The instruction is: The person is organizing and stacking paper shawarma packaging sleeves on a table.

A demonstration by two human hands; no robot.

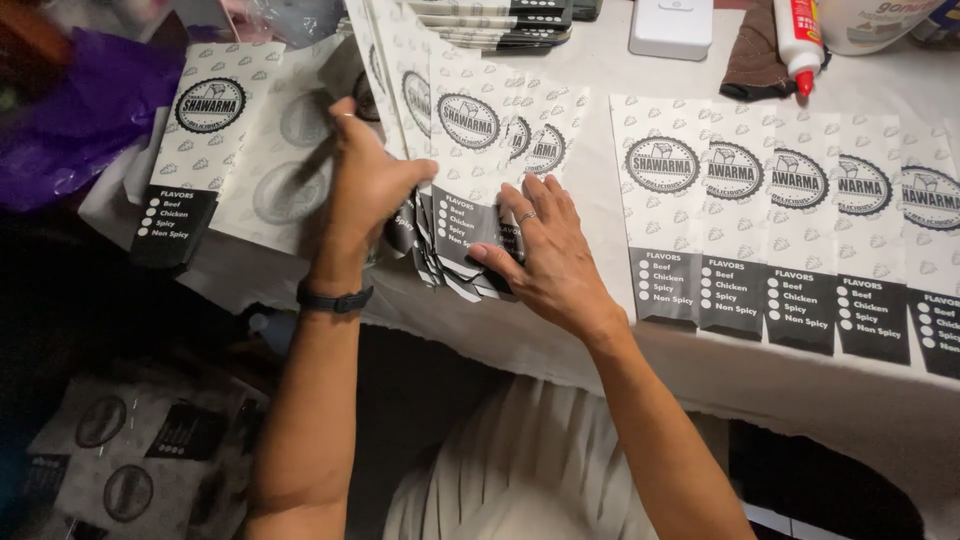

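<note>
The fingers of the right hand lie spread and flat on a fanned stack of white paper bags, the thumb tucked along the stack's lower, dark-printed end; a ring sits on one finger. The left hand meets the same stack from its left side, fingers curled round the bags' edge and thumb on top, so it pinches the sheets while the right one only presses down, holding nothing. A dark band circles the left wrist. The stack lies near the front edge of a white table, between a loose pile of bags on the left and a row of five overlapping bags on the right, each with a round emblem and a black panel at its lower end. One single bag lies at the far left, beside purple plastic. At the table's back stand a glue bottle with a red tip, a brown cloth just beside it, a white box and more bags. Below the table edge, further bags lie on the dark floor.
</note>
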